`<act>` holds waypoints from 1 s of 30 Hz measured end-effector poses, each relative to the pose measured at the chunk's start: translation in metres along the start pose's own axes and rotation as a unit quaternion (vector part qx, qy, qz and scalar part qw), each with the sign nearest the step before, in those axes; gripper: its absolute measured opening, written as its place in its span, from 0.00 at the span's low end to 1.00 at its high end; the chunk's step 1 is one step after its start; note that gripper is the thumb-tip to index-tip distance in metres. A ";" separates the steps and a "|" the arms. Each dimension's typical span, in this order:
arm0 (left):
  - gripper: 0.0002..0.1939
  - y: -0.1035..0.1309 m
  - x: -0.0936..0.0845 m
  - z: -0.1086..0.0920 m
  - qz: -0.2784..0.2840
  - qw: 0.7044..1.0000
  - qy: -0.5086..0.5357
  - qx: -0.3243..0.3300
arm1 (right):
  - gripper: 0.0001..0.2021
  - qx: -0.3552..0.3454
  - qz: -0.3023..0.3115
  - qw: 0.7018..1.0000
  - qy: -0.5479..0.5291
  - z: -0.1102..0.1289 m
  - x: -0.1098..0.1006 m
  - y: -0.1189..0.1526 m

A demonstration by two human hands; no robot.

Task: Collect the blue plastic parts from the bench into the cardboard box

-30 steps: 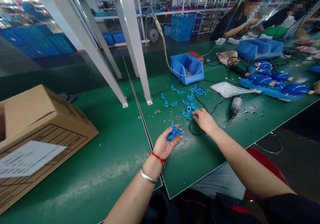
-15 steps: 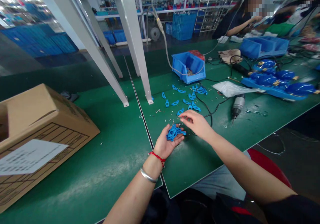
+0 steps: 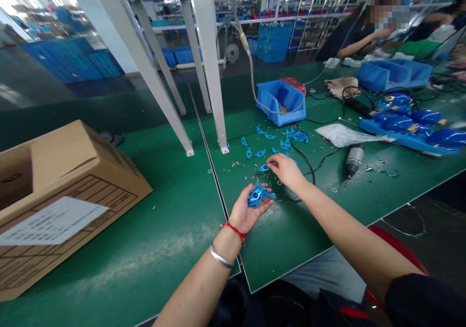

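My left hand (image 3: 251,208) is palm up with its fingers slightly curled, cradling a small heap of blue plastic ring-shaped parts with side lugs (image 3: 257,197). Just above it, my right hand (image 3: 287,172) pinches the right end of a single blue plastic part (image 3: 263,168) at the table surface. Behind both hands, more of these blue parts (image 3: 260,153) lie scattered, some bunched in a pile (image 3: 299,136). Tiny screws or pins (image 3: 238,163) are strewn near them.
A blue bin (image 3: 269,106) of small metal pieces stands behind the parts. To the right lie a power screwdriver (image 3: 354,162), a plastic bag (image 3: 337,133) and a tray (image 3: 407,140) of shiny blue items. A cardboard box (image 3: 120,181) and metal posts (image 3: 213,74) stand left. A co-worker (image 3: 345,38) sits beyond.
My right hand has moved slightly away from the left palm, and its fingertips have come onto a loose blue part. The left hand still holds its heap. The view has shifted a little.
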State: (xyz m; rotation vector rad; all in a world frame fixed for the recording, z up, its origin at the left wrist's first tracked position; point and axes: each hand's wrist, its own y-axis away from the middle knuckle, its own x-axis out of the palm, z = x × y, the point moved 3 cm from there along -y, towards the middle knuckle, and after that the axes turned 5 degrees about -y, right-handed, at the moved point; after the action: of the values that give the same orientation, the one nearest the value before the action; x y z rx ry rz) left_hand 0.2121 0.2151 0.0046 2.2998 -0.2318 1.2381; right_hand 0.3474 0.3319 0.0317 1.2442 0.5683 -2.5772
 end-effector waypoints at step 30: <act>0.19 0.002 0.003 -0.001 -0.023 1.000 0.013 0.003 | 0.11 0.014 0.040 0.989 -0.144 0.027 -0.025 0.029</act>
State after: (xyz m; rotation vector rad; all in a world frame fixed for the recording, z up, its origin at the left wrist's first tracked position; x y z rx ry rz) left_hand 0.2124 0.2141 0.0085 2.2798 -0.1661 1.2475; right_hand 0.3541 0.2951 0.0596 0.8598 0.4159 -2.6384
